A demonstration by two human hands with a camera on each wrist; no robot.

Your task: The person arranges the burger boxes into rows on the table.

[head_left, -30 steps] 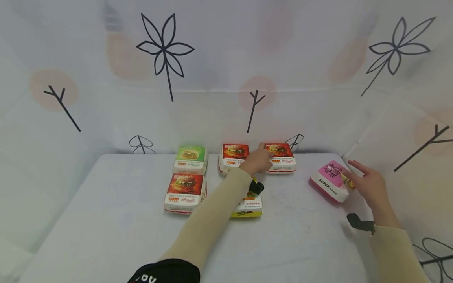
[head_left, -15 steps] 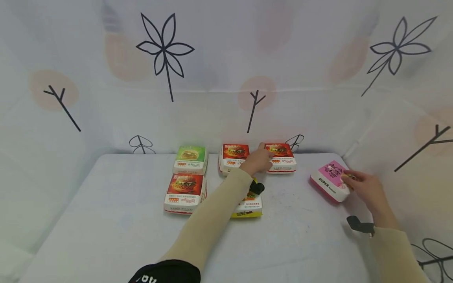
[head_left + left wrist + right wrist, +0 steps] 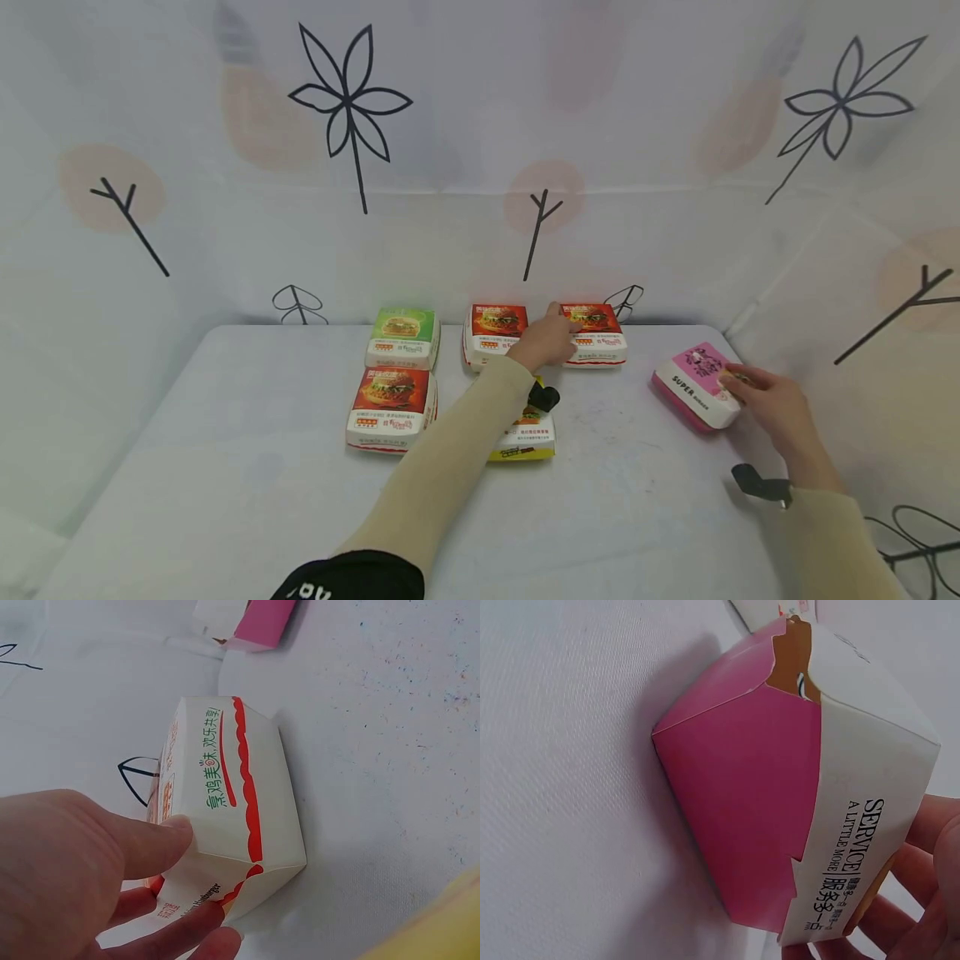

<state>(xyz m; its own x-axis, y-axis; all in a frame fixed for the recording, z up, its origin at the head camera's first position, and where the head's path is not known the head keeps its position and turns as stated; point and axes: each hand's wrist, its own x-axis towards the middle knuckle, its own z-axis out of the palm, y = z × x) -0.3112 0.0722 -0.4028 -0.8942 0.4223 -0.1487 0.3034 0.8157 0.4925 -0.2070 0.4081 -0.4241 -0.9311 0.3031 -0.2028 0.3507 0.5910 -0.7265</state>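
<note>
My left hand [image 3: 545, 337] reaches across to the back of the table and touches the left side of a red-topped burger box [image 3: 596, 343]. In the left wrist view, its thumb lies against the white burger box [image 3: 225, 780] near a corner, fingers loosely extended along the side. My right hand [image 3: 776, 408] grips the right end of a pink-and-white burger box [image 3: 693, 387], thumb on the lid. The right wrist view shows this pink box [image 3: 735, 787] close up, a gap at its lid seam, with fingers [image 3: 889, 922] around the white lid's end.
A green-topped burger box [image 3: 405, 337] stands behind a red-topped burger box [image 3: 392, 412] at left. Another red-topped box [image 3: 491, 329] sits at the back centre. In front of it, a yellow-edged burger box [image 3: 531, 440] is partly hidden by my left sleeve [image 3: 450, 458]. Patterned cloth [image 3: 450, 250] rises behind the table.
My right hand's fingers have closed in on the pink box, which has shifted slightly left. My left hand has stayed beside the red-topped box.
</note>
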